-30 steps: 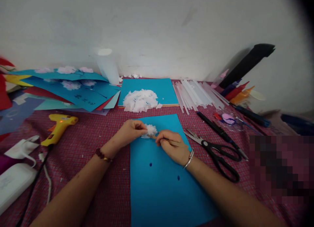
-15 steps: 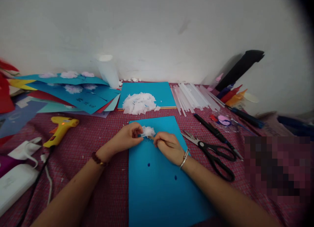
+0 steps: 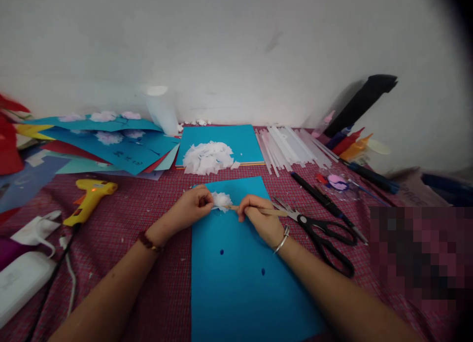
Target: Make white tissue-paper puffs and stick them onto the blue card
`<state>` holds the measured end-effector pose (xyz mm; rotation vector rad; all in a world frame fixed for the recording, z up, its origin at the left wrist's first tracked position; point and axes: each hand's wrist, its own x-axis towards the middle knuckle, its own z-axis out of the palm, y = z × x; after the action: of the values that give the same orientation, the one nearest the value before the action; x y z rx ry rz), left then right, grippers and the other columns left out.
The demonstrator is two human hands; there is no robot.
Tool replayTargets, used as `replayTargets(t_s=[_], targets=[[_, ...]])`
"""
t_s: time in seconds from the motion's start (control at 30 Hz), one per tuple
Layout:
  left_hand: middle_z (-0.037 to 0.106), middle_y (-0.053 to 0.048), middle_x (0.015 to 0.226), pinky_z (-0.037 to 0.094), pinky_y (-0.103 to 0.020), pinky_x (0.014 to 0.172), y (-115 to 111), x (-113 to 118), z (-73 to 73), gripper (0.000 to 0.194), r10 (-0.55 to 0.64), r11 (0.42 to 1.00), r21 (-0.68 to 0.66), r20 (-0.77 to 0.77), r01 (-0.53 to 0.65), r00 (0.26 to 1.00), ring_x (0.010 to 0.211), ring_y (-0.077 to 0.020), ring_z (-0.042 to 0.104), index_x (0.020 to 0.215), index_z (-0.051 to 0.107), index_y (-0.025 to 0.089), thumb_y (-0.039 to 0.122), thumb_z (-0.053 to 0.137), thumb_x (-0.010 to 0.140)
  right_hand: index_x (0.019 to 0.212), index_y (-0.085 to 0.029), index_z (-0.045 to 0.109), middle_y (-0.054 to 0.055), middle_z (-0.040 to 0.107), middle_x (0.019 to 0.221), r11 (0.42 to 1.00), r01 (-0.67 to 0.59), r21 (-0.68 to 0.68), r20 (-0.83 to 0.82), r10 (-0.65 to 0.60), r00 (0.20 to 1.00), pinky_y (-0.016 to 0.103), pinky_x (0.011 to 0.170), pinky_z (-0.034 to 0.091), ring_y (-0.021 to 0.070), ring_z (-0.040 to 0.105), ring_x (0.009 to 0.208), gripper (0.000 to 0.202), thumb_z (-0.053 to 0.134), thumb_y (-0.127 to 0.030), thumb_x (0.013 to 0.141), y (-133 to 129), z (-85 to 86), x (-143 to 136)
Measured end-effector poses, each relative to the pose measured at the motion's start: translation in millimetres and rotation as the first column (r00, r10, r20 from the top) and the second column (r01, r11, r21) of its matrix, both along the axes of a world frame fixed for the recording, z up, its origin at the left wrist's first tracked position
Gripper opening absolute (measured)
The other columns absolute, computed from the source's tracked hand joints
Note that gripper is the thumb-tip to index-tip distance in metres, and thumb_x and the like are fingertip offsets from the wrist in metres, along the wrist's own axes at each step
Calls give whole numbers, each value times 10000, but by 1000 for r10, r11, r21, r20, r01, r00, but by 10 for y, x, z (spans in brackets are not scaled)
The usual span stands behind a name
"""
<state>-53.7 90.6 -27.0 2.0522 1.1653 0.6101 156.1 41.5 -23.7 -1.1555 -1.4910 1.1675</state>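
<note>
A blue sheet (image 3: 236,283) lies in front of me, with two dark blue dots on its middle part. Near its far edge sits a fluffy white paper tuft (image 3: 222,200). My right hand (image 3: 260,219) is closed around a thin wooden stick (image 3: 272,212), whose tip touches the tuft's lower right side. On the tuft's left, my left hand (image 3: 194,205) is closed, fingertips pinched at its edge; what they hold is too small to make out.
White paper pieces (image 3: 209,157) are heaped on a blue stack (image 3: 240,140). Black-handled scissors (image 3: 327,228) and a black pen (image 3: 314,191) lie right, a yellow glue gun (image 3: 88,199) left. Translucent sticks (image 3: 290,147) and paint tubes (image 3: 356,145) are farther back.
My right hand has shifted slightly right, and more of the stick shows. My left hand stays beside the tuft. The view has moved a little.
</note>
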Motion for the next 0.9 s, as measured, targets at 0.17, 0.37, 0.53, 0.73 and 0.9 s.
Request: replayTargets(t_s=[0.17, 0.37, 0.53, 0.73, 0.9], targets=[[513, 17, 654, 363, -235, 551, -18, 31, 61, 104, 96, 989, -123, 62, -88, 993, 600, -116, 475, 698, 541, 171, 236, 508, 773, 603, -203, 585, -16, 602, 585, 993, -112, 36, 104, 108, 989, 247, 549, 405, 140, 543, 575, 227, 415, -72, 677, -26, 24, -57], [455, 63, 564, 307, -198, 414, -30, 16, 69, 86, 173, 940, -315, 105, -132, 979, 436, -85, 412, 832, 518, 182, 230, 467, 783, 651, -197, 608, -13, 606, 639, 977, -164, 138, 198, 135, 971, 236, 583, 410, 130, 548, 609, 225, 426, -73, 695, -11, -10, -123], [492, 48, 632, 347, -200, 494, -4, -48, -10, 109, 56, 980, -198, 118, -31, 991, 550, -90, 464, 805, 541, 167, 155, 526, 697, 700, -199, 610, -13, 610, 666, 981, -114, 154, 171, 88, 981, 228, 581, 415, 127, 552, 615, 230, 412, -83, 718, -14, -40, -114], [515, 23, 652, 370, -226, 567, -2, 17, -30, 59, 64, 998, 20, 30, -64, 998, 625, -110, 488, 684, 566, 165, 126, 530, 709, 695, -191, 616, -7, 613, 640, 989, -87, 120, 156, 68, 985, 230, 554, 405, 127, 540, 585, 215, 420, -110, 730, -31, -22, -95], [542, 9, 672, 376, -235, 580, 1, 65, -40, 91, 104, 993, 49, 14, -104, 995, 637, -117, 505, 659, 586, 164, 129, 540, 730, 635, -191, 592, -16, 602, 579, 999, -25, 39, 95, 22, 995, 226, 524, 395, 125, 531, 547, 212, 409, -113, 707, -21, 4, -36]])
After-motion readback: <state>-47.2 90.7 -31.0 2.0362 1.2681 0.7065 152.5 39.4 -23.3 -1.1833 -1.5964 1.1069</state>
